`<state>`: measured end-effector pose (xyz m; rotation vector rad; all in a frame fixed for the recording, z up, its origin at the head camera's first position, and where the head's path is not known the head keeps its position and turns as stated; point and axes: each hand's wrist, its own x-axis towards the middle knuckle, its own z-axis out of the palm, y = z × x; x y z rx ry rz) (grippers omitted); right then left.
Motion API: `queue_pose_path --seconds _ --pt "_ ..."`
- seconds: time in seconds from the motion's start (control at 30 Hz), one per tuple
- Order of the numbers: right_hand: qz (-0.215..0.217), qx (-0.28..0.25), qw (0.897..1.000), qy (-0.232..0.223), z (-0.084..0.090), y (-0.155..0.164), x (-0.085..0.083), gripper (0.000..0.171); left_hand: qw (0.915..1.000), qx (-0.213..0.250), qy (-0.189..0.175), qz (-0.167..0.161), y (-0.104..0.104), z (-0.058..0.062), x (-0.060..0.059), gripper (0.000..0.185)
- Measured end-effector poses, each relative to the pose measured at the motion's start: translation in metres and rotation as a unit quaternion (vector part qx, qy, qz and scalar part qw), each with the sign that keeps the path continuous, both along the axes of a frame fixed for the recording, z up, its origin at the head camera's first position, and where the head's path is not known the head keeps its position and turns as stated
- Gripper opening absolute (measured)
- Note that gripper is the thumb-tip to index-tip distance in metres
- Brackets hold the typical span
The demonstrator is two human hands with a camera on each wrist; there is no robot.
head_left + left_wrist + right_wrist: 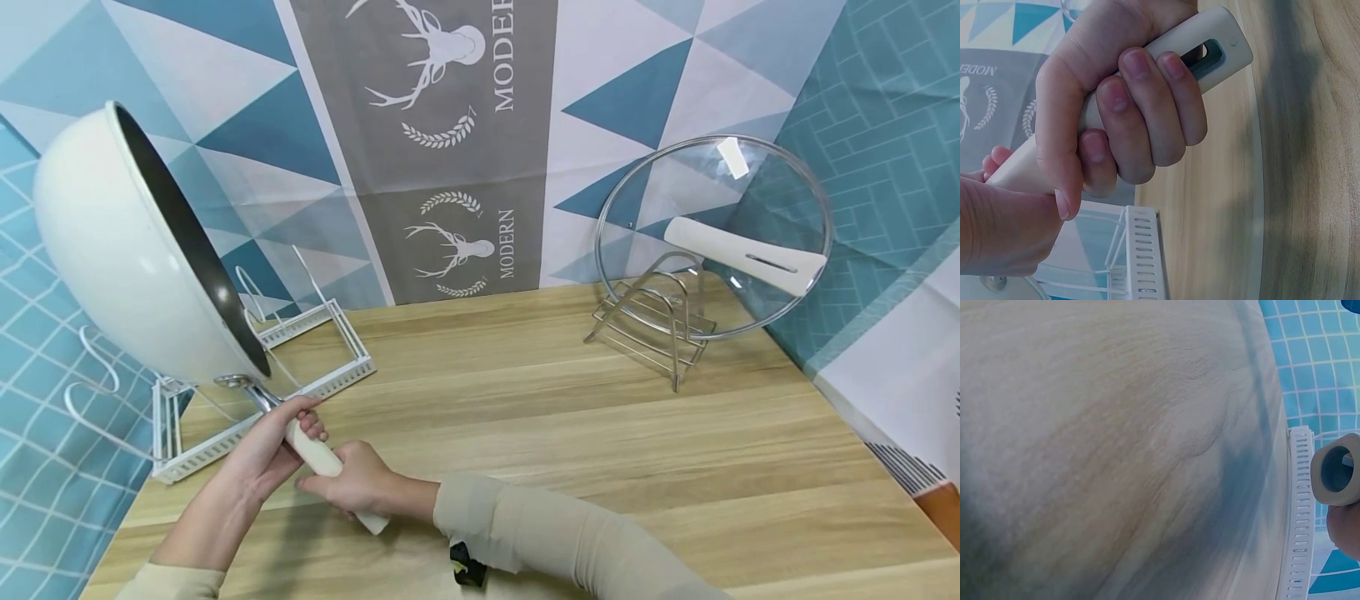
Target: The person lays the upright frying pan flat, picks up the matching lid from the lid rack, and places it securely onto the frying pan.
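Wok (142, 250) is being held up on edge above the white rack (262, 392) at the table's (600, 467) left end, bowl tilted so the dark inside is facing right and the cream underside is facing the tiled wall. Its lower rim is sitting just over the rack's wire dividers; whether contact is being made cannot be told.

Both hands are being kept together on the cream handle (330, 467). Left hand (273, 446) is being wrapped round the upper part near the metal neck, right hand (356, 483) is being clamped round the lower part, with the handle end sticking out below it. The left wrist view is showing fingers (1147, 112) curled tight around the grip, the hanging slot (1207, 56) left exposed. Judged: two hands are being used because the pan's weight is sitting well out from the grip, and the on-edge tilt is suiting the rack's upright slots.

The right wrist view is mostly showing table wood, plus the rack's edge (1300, 506) and the handle's hollow end (1338, 470).

Glass lid (712, 237) is being kept upright in a metal stand (652, 325) at the far right, well apart from the wok.
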<state>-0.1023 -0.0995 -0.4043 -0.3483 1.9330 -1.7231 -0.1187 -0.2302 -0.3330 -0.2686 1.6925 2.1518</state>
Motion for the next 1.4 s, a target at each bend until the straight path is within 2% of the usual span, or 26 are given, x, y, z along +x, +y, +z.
queue_pose_path --seconds 0.53,0.83,1.4 --pt "0.014 0.000 1.000 0.018 -0.001 0.005 -0.004 0.032 0.9996 -0.026 0.012 0.003 0.007 0.001 0.001 0.029" --pt "0.018 -0.020 1.000 0.007 -0.003 0.007 -0.006 0.034 0.9987 -0.038 0.013 0.032 0.012 0.001 0.000 0.026" --pt "0.022 -0.031 0.999 0.000 0.000 0.008 -0.009 0.034 0.9973 -0.052 0.010 0.050 0.018 0.010 0.002 0.029"
